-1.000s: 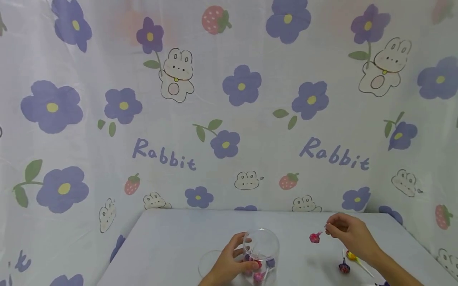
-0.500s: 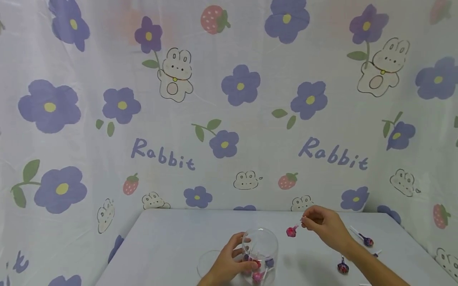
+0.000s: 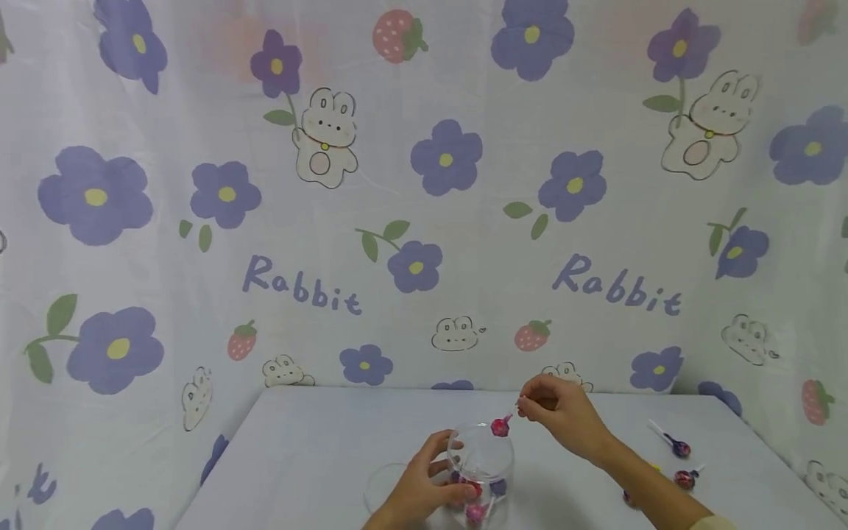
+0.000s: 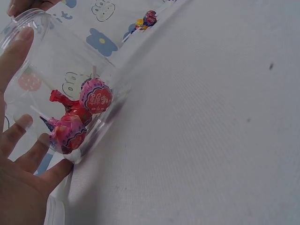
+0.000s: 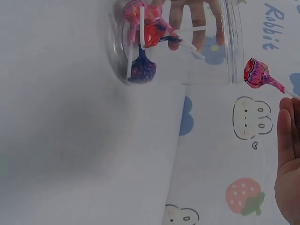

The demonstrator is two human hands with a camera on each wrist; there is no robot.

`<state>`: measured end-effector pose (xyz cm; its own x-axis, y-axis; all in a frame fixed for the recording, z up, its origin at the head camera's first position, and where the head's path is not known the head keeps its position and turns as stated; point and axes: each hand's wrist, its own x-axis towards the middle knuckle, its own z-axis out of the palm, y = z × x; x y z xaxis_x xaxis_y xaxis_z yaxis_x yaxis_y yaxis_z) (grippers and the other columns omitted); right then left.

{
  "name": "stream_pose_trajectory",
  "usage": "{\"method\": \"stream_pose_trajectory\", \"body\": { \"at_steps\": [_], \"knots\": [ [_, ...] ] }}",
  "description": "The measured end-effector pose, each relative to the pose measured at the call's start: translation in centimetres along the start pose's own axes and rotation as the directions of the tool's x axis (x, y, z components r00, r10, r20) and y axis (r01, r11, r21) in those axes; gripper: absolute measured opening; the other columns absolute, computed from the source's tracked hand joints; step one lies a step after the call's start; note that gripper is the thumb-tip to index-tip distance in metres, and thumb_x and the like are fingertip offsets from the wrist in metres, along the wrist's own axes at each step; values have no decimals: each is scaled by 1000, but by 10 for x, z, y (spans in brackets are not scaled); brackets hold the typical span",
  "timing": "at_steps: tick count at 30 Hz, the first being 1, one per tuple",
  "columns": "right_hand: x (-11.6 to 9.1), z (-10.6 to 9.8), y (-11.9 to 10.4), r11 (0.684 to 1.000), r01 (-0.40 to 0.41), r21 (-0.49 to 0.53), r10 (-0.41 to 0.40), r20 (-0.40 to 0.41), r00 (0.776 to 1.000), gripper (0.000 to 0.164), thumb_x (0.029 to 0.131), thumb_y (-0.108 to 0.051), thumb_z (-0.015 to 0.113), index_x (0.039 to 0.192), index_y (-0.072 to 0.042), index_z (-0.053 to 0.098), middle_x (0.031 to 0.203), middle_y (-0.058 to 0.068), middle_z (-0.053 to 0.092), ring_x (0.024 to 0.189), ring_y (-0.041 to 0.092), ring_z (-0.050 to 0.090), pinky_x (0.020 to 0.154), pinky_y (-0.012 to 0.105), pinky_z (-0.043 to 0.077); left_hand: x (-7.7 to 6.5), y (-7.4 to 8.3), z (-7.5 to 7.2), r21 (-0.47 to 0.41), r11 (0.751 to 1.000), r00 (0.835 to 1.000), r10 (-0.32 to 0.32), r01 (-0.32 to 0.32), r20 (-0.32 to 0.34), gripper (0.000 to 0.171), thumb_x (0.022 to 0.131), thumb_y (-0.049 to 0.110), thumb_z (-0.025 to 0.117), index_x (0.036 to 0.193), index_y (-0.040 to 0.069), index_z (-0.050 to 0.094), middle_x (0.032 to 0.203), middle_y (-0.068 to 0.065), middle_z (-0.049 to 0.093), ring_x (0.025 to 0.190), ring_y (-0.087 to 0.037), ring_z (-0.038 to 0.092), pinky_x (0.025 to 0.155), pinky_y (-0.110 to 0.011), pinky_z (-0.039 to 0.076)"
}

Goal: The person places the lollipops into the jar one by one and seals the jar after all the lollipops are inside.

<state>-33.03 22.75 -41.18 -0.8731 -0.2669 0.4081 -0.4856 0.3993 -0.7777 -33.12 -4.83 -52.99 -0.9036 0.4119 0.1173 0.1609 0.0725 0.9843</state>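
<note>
My left hand (image 3: 424,486) grips the side of a clear, open-topped jar (image 3: 482,460), fingers and thumb spread around it. Inside, near the bottom, lie several wrapped lollipops, among them a pink one (image 4: 96,97) and a purple one (image 5: 142,69). Up by the rim, my right hand (image 3: 563,421) pinches the white stick of a pink-red lollipop (image 3: 500,427). Its wrapped head hangs downward at the mouth of the jar, and in the right wrist view it is just beyond the rim. The right hand's fingertips are partly cut off there.
To the right on the white table (image 3: 298,442) lie more lollipops, including a dark one (image 3: 680,447) and a red-purple one (image 3: 685,480); the right forearm partly covers others. A clear round lid (image 3: 368,487) lies left of the jar, partly behind the left hand. A patterned curtain (image 3: 397,206) encloses the table.
My right hand has carried the pink-red lollipop leftward from above the right side of the table to the jar's rim. The left hand and jar have stayed in place.
</note>
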Motion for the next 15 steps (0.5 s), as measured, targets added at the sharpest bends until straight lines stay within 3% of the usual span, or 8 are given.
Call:
{"method": "stream_pose_trajectory", "body": {
  "at_steps": [10, 15],
  "knots": [
    [11, 32, -3, 999, 30, 21, -32, 84, 996, 6, 99, -10, 71, 100, -5, 69, 88, 4, 71, 79, 24, 72, 77, 26, 61, 2, -2, 0, 42, 999, 1000, 5, -5, -14, 74, 87, 31, 87, 148, 26, 46, 146, -8, 52, 132, -42, 54, 106, -57, 47],
    [15, 42, 1, 999, 33, 19, -35, 121, 992, 5, 99, -10, 71, 99, -5, 69, 87, 3, 71, 78, 24, 72, 76, 27, 61, 1, -2, 0, 4, 1000, 1000, 3, -3, -4, 73, 87, 29, 87, 148, 26, 47, 151, -12, 49, 130, -39, 56, 105, -55, 49]
  ]
}}
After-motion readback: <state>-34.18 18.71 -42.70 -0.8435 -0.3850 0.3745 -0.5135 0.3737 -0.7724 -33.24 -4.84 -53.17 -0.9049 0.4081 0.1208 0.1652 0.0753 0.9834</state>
